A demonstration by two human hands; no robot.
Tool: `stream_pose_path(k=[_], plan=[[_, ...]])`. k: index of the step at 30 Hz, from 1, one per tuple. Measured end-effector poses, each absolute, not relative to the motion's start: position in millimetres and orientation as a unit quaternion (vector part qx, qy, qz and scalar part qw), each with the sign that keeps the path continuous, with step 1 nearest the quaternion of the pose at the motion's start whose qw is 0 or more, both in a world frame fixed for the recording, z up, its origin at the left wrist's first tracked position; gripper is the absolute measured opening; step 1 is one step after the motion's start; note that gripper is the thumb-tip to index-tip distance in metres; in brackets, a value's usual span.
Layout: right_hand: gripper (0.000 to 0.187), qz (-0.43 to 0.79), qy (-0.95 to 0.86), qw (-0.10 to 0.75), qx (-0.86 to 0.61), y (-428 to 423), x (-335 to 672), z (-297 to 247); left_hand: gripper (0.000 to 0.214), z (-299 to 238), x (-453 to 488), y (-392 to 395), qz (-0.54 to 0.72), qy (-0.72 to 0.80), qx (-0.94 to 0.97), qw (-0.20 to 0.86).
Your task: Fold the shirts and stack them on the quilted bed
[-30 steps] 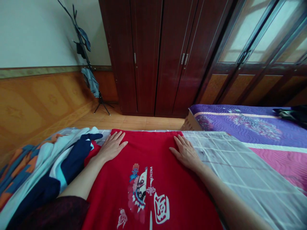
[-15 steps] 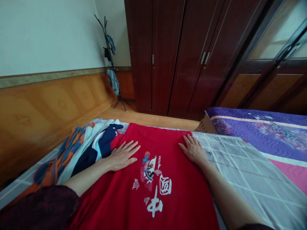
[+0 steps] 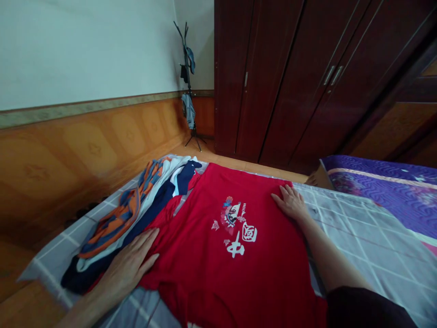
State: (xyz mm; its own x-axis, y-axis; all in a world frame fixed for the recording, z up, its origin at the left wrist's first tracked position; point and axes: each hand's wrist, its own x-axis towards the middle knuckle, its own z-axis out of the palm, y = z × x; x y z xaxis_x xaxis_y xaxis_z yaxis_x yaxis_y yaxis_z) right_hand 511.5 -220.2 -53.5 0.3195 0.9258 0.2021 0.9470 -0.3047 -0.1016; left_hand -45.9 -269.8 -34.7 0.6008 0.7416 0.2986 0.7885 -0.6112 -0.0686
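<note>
A grey checked sheet [image 3: 378,228] carries a red shirt [image 3: 273,273], spread from the sheet's far edge toward its near edge, and a heap of striped, white and navy clothes [image 3: 129,196] along the left edge. The left hand [image 3: 131,257] lies over the shirt's left side, beside the heap, and the right hand [image 3: 292,202] rests near the sheet's far edge on the shirt's far right corner, the fingers of both 2 stretched out and clasping nothing. White print [image 3: 235,248] marks the shirt's middle.
</note>
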Motion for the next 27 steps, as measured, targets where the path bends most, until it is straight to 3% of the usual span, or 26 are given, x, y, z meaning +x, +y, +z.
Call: stream_pose_path(k=[4, 8, 13, 16, 19, 22, 24, 27], plan=[[0.067, -0.026, -0.597, 0.106, -0.795, -233.4, 512.5, -47.9, 0.036, -25.0, -47.5, -277.2, -0.152, -0.477, -0.863, 0.065], [0.07, 0.006, -0.612, 0.111, -0.783, -277.6, 513.2, -39.9, 0.034, -4.9, -53.6, -268.1, -0.183, -0.547, -0.817, 0.025], [0.068, 0.054, -0.635, 0.125, -0.761, -394.4, 501.4, -34.9, 0.031, 15.0, -58.1, -276.4, -0.231, -0.537, -0.81, 0.046], [0.058, 0.084, -0.635, 0.201, -0.741, -478.8, 473.5, -38.4, 0.029, 15.3, -46.2, -301.4, -0.192, -0.452, -0.871, -0.018], [0.052, 0.042, -0.647, 0.206, -0.733, -541.0, 430.9, -45.7, 0.048, 5.3, -36.2, -325.1, -0.065, -0.357, -0.923, -0.126], [0.044, -0.022, -0.622, 0.213, -0.753, -563.7, 388.5, -52.0, 0.072, -9.5, -35.2, -332.8, -0.005, -0.325, -0.934, -0.15], [0.027, -0.038, -0.585, 0.239, -0.774, -561.8, 369.2, -50.8, 0.067, -16.1, -35.8, -329.8, -0.012, -0.325, -0.937, -0.13], [0.025, 0.009, -0.516, 0.298, -0.803, -555.1, 361.4, -35.5, 0.057, -13.1, -32.8, -322.4, -0.04, -0.317, -0.942, -0.103]])
